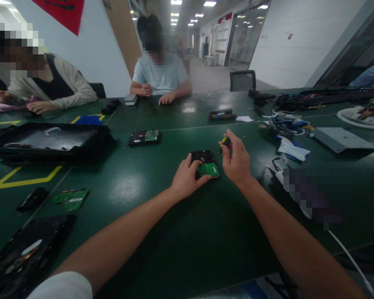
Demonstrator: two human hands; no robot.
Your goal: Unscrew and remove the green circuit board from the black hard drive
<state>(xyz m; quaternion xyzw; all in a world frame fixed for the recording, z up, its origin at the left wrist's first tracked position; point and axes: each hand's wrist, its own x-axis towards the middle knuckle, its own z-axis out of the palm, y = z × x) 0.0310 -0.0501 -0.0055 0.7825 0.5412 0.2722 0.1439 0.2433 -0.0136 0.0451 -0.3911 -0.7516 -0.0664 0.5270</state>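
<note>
- We have the black hard drive point(205, 156) flat on the green table point(156, 236), just ahead of us and right of centre, its green circuit board point(211, 169) face up on the near side.
- Our left hand point(188, 176) grips it, thumb along the near edge, fingers over the left side; if that hold loosens, the drive could skid or turn on the smooth top.
- Our thumb lies close to the board, so pressing too hard could strain its small parts.
- Our right hand point(237, 160) pinches a small yellow-and-black tool point(225, 143), perhaps a screwdriver, above the table just right of the drive. With so short a pinch, it could twist or drop; a slip toward the board could scratch it, or catch our left fingers.
- To the far left, a second drive point(145, 137) lies well apart; we could knock it only by reaching wide.
- To the right, a white cable point(349, 253) runs past our right forearm, and a careless sweep could snag it.
</note>
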